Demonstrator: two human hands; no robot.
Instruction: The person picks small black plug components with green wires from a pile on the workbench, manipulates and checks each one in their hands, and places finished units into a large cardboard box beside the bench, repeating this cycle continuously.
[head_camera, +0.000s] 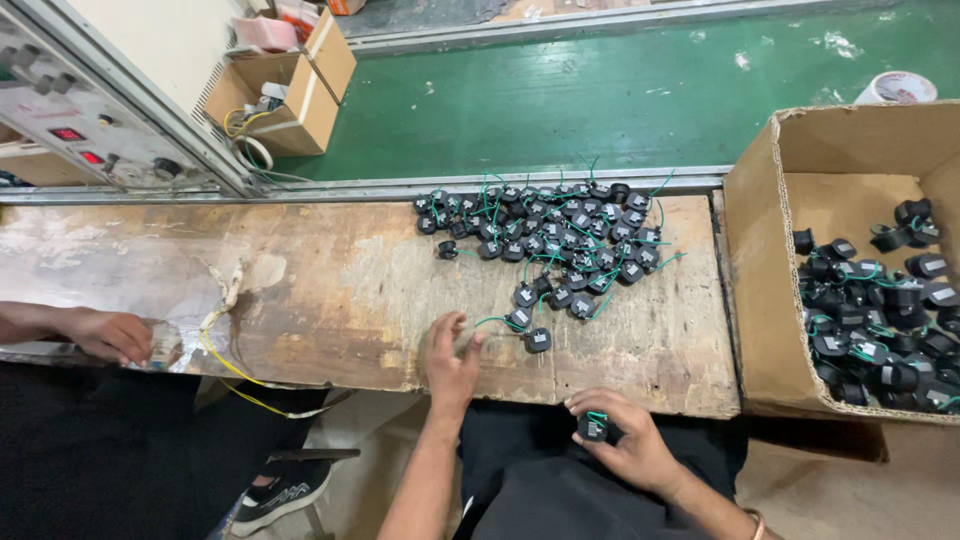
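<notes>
My left hand (451, 360) rests on the worn wooden bench (340, 290), fingers spread, fingertips beside a green wire that leads to a small black round part (537, 340). My right hand (620, 435) is below the bench's front edge, over my lap, closed around another black part with green wire (594, 426). A heap of several like black parts with green wires (555, 235) lies on the bench beyond my left hand.
A cardboard box (765, 260) at the right holds several more black parts. Another person's hand (110, 335) rests at the bench's left edge near yellow wires (225, 360). A control panel (80, 120) and small cardboard boxes (290, 90) stand at the back left by the green belt (600, 90).
</notes>
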